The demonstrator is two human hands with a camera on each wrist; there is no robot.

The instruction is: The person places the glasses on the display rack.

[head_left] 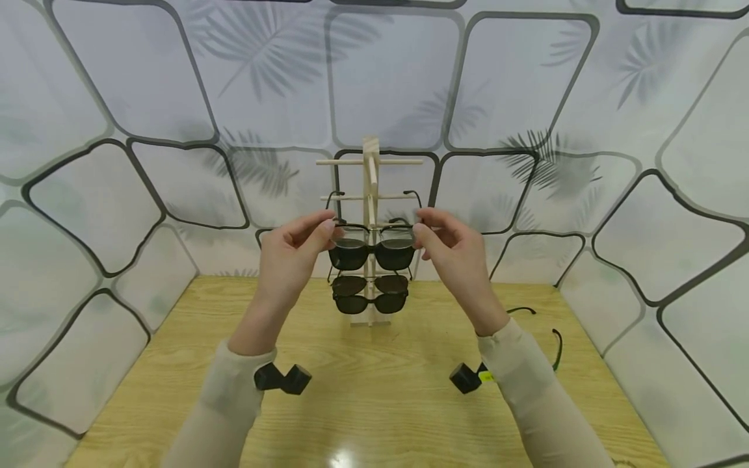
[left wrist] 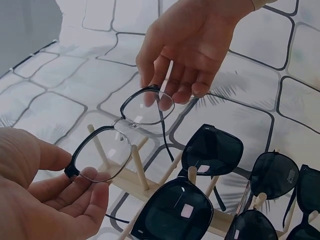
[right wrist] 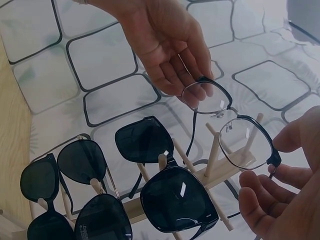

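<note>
Both hands hold a pair of clear-lens eyeglasses [left wrist: 102, 155] with a black upper rim and a thin metal lower rim. The left hand [head_left: 287, 260] pinches one outer corner between thumb and fingers; the right hand [head_left: 459, 260] pinches the other. Their temples point away toward a wooden eyewear stand [head_left: 371, 156], whose upper pegs are bare. Just below the eyeglasses, black sunglasses [right wrist: 177, 197] sit on the stand. Under those hang thin-framed sunglasses [head_left: 349, 285] and another dark pair [head_left: 353, 304]. Whether the eyeglasses touch a peg cannot be told.
On the wood-grain table [head_left: 374, 390], another pair of glasses lies at the right, its dark temple [head_left: 557, 351] showing past the right sleeve [head_left: 526, 377], which hides most of it. Patterned cloth [head_left: 398, 78] encloses the back and sides. A black camera block sits at each wrist.
</note>
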